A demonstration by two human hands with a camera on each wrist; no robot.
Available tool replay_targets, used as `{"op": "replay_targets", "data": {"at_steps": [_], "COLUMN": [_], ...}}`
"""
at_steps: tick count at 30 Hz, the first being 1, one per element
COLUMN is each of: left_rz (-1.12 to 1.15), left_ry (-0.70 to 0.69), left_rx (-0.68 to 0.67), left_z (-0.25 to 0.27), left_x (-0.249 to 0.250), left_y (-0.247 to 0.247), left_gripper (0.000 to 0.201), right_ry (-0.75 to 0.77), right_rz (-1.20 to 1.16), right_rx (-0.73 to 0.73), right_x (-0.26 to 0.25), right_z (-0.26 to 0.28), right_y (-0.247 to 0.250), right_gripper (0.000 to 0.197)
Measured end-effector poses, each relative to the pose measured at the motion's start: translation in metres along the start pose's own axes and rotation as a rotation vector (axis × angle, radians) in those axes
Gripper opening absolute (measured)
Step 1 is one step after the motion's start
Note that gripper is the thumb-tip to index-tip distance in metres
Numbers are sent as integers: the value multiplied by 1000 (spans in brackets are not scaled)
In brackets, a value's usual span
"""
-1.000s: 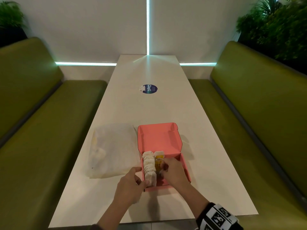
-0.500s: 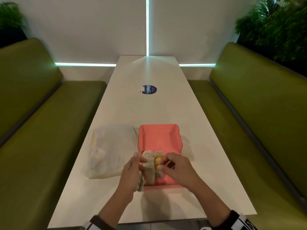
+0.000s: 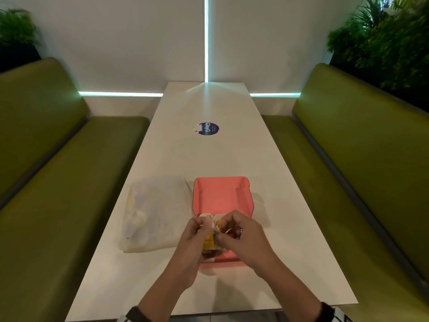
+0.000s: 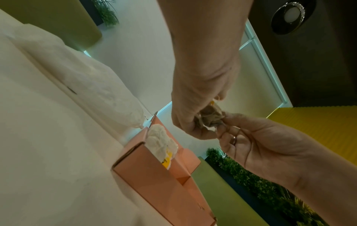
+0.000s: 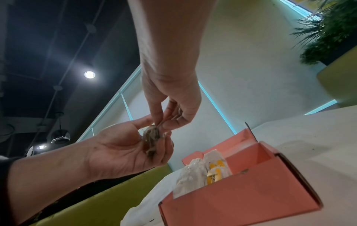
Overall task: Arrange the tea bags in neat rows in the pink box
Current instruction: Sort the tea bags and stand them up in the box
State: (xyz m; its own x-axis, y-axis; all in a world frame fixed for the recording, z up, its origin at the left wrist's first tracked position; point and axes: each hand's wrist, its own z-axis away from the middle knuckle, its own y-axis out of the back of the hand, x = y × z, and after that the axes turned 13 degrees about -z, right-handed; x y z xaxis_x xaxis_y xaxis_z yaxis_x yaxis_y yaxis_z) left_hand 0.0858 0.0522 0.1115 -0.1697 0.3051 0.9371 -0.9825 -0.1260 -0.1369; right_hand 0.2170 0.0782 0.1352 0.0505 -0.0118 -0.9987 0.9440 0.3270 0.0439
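Observation:
The pink box [image 3: 220, 196] lies open on the white table [image 3: 209, 159], its lid tipped away from me. A row of white tea bags [image 5: 193, 172] stands along its left side, with yellow-tagged ones [image 5: 216, 171] beside it. Above the box's near end both hands meet on one brownish tea bag [image 4: 210, 117] with a yellow tag [image 3: 208, 241]. My left hand [image 3: 202, 226] cradles it in curled fingers, palm up in the right wrist view [image 5: 135, 145]. My right hand [image 3: 226, 228] pinches its top from above [image 5: 170, 119]. The hands hide most of the box's contents in the head view.
A crumpled white plastic bag [image 3: 157, 212] lies just left of the box. A round blue sticker [image 3: 209, 129] sits mid-table. Green benches [image 3: 58, 182] flank both long sides, with plants in the far corners.
Both hands have lifted out of the box and come together above its near end. A tea bag with a yellow tag now hangs between them.

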Motion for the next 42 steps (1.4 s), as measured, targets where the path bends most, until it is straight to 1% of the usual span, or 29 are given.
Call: {"op": "replay_targets", "data": {"at_steps": [2,3,5,7,9,12,14,18,20,25,29,32,34,36,39,40,42], "left_rz": [-33,-42,-42,-29,-52,-104,-133,-138,-110,-61,6,57,112,169,136,90,31], "left_ry": [-3,0,1,-9,-34,-53,-68,-68,-65,-39,45,119,164,199,193,168,101], "left_rx": [-50,-54,-44,-34,-25,-10,-7,11,14,41,102,121,100,40,-106,-151,-201], "left_z": [3,3,5,6,6,7,8,8,8,6,-2,-5,-5,-4,-1,-1,3], "left_x": [-3,-5,-6,-5,-4,-3,-2,-3,-3,-3,-6,-8,-8,-6,-5,-5,-4], "left_y": [0,-1,0,1,1,0,-2,-1,1,6,12,14,16,15,15,14,13], "left_gripper": [31,31,21,11,12,12,12,18,21,24,26,26,22,20,46,46,29], "right_ry": [33,49,61,48,6,-124,-176,-166,-172,-155,-123,-84,-77,-79,-98,-107,-114], "right_rz": [-31,-32,-13,-8,-71,-122,-148,-226,-251,-197,-150,-117,-138,-182,-180,-150,-82], "right_rx": [59,78,88,80,62,50,60,127,131,2,-95,-153,-153,-155,-201,-213,-190], "right_x": [1,2,4,5,5,2,0,0,0,-3,-4,-4,-6,-9,-12,-13,-12], "right_z": [-2,-3,-4,-4,-4,-5,-5,-7,-9,-7,-6,-6,-6,-6,-6,-6,-7], "right_y": [2,4,7,10,13,14,13,15,18,22,25,25,25,24,23,22,21], "right_gripper": [22,22,26,24,18,20,18,15,15,19,24,26,25,23,21,20,19]}}
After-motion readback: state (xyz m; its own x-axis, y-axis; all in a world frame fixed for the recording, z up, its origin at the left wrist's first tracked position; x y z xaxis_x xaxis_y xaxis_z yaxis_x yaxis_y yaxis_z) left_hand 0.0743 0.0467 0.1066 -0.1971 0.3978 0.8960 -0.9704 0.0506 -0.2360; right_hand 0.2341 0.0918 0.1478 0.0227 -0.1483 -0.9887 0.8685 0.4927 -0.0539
